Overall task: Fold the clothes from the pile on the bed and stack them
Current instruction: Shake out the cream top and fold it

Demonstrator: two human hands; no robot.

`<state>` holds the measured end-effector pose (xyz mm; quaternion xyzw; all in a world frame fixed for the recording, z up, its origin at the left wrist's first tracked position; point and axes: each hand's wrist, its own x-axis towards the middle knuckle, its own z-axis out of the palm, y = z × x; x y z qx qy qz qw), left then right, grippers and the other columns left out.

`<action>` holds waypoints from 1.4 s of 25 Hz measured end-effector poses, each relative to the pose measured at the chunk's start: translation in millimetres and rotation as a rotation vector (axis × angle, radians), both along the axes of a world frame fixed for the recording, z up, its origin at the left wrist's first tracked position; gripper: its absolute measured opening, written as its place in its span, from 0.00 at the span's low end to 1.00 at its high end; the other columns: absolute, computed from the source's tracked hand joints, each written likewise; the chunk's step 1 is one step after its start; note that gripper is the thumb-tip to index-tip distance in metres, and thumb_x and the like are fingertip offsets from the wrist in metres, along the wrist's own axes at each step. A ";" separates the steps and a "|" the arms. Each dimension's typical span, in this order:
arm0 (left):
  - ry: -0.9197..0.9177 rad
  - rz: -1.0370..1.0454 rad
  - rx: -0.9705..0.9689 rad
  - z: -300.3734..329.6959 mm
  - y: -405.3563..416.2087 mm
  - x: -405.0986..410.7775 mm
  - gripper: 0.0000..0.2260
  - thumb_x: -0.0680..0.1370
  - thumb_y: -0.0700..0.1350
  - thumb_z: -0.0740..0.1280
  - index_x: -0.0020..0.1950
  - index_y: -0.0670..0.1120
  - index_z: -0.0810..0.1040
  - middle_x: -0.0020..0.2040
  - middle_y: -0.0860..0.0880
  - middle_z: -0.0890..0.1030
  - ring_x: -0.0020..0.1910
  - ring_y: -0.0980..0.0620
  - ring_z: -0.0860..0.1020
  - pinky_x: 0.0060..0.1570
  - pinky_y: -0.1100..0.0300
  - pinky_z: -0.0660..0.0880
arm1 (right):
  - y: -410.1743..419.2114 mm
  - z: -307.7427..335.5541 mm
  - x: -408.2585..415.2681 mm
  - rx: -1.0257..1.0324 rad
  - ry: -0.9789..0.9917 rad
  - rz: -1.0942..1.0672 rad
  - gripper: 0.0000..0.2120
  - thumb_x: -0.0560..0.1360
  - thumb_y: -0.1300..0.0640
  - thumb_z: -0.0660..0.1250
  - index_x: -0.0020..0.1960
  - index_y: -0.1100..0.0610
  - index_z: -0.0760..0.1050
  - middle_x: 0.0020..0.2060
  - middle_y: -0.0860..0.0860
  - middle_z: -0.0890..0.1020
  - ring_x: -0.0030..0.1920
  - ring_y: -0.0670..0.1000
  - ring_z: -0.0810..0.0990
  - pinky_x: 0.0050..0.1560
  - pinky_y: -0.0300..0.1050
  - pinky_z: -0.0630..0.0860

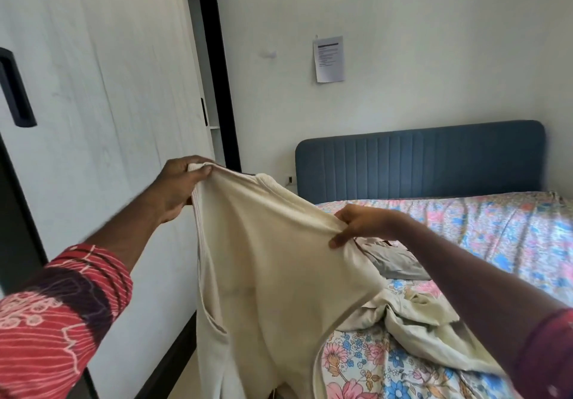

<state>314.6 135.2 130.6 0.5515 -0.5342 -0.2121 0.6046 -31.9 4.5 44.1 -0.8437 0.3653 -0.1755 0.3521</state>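
Note:
A cream knit garment hangs in the air at the left edge of the bed, held up by both hands. My left hand grips its upper corner near the wardrobe. My right hand pinches the top edge further right, over the bed. The garment's lower part drops out of view at the bottom. On the floral bedsheet lie a crumpled pale cream cloth and a grey garment, partly hidden behind the held one and my right arm.
A white sliding wardrobe door with black handles stands close on the left. The blue padded headboard is against the far wall, with a paper sheet taped above it.

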 end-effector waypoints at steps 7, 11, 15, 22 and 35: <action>-0.423 0.226 -0.022 2.7 6.9 49.7 0.08 0.82 0.45 0.69 0.46 0.43 0.83 0.37 0.45 0.75 0.39 0.48 0.71 0.42 0.54 0.68 | 3.3 14.6 -2.1 0.360 -0.463 0.235 0.12 0.68 0.59 0.80 0.49 0.60 0.84 0.46 0.57 0.85 0.43 0.54 0.85 0.45 0.49 0.83; -0.296 0.112 -0.024 9.1 17.0 43.7 0.07 0.83 0.43 0.67 0.50 0.44 0.83 0.42 0.45 0.79 0.40 0.49 0.76 0.42 0.52 0.75 | 23.4 6.7 1.2 0.249 0.487 0.182 0.19 0.65 0.43 0.82 0.50 0.51 0.83 0.45 0.44 0.86 0.49 0.47 0.84 0.58 0.58 0.76; -0.218 0.085 0.106 3.8 19.4 40.3 0.06 0.82 0.39 0.67 0.50 0.43 0.84 0.45 0.45 0.80 0.42 0.50 0.77 0.42 0.55 0.77 | 25.4 14.9 1.2 0.024 0.313 -0.032 0.13 0.72 0.49 0.79 0.53 0.48 0.80 0.44 0.44 0.88 0.49 0.48 0.87 0.60 0.61 0.76; -0.204 -0.044 0.339 -8.1 14.6 49.3 0.10 0.83 0.41 0.64 0.44 0.39 0.78 0.40 0.43 0.73 0.37 0.49 0.72 0.39 0.56 0.71 | -0.6 47.4 2.5 -0.277 -0.208 -0.232 0.12 0.78 0.62 0.73 0.58 0.52 0.76 0.44 0.51 0.83 0.45 0.54 0.83 0.46 0.50 0.80; 0.289 0.263 -0.257 40.1 -10.7 -27.0 0.10 0.83 0.40 0.64 0.58 0.40 0.84 0.50 0.43 0.86 0.43 0.48 0.85 0.45 0.54 0.84 | 26.2 115.5 35.7 -0.915 -0.412 -0.635 0.28 0.82 0.59 0.59 0.81 0.60 0.61 0.62 0.61 0.82 0.65 0.64 0.77 0.69 0.56 0.70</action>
